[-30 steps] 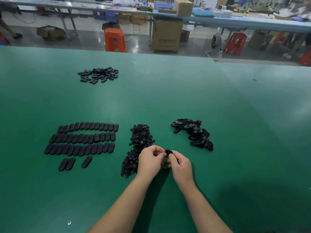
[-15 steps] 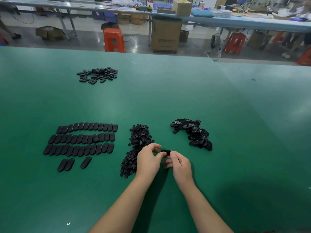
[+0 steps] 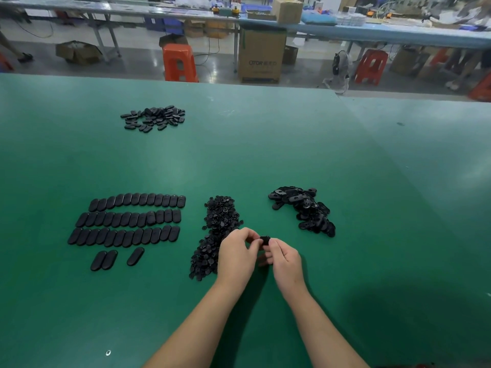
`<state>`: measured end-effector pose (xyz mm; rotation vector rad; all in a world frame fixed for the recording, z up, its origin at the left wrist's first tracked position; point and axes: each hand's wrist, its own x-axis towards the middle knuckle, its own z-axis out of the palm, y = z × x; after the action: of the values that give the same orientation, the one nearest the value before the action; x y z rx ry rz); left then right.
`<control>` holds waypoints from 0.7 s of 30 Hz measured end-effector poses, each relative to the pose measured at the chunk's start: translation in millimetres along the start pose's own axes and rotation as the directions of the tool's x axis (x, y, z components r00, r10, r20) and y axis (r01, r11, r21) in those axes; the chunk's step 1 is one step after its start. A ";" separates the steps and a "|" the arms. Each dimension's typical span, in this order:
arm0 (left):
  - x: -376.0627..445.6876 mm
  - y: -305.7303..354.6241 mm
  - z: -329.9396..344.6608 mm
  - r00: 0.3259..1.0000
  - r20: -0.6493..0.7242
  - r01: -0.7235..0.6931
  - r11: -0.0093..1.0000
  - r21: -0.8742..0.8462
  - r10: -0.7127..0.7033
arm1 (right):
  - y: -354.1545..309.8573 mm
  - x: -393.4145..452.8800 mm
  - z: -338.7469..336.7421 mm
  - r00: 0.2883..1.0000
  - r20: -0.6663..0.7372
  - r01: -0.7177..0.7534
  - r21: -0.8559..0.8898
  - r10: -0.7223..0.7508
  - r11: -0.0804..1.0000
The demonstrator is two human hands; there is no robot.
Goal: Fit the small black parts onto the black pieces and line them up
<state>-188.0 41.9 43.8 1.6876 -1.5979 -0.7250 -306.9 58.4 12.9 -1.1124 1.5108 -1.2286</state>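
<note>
Black piece (image 3: pixel 265 239) between both hands (image 3: pixel 261 257)

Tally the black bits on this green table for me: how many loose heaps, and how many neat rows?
Loose heaps: 3 (far, middle, right)
Neat rows: 4, the nearest short
Total: 7

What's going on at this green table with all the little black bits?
A person is pinching one black piece between the left hand and right hand. Finished ovals lie in rows to the left. A pile of small parts and a heap of loose pieces wait nearby.
</note>
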 end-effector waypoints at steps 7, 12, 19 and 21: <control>1.3 -3.9 1.5 0.995 0.019 -0.095 0.993 0.073 0.094 | 0.4 0.2 0.4 1.000 -0.011 0.008 -0.016 -0.008 1.000; 0.8 -4.1 1.1 0.998 0.000 -0.060 0.998 -0.019 0.060 | 0.5 0.3 0.2 1.000 0.004 0.000 0.016 0.000 1.000; 8.6 -5.3 -6.9 0.993 0.095 0.080 0.986 -0.145 -0.066 | 4.8 4.4 -0.9 0.999 0.046 -0.006 0.068 0.003 0.998; 8.8 -7.8 -8.0 0.994 0.090 0.082 0.983 -0.167 -0.068 | 7.1 5.1 0.7 0.998 0.055 0.020 0.040 -0.022 0.999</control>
<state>-176.2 34.1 43.0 1.6184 -1.4889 -0.9543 -308.2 54.2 5.3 -1.1296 1.4314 -1.2269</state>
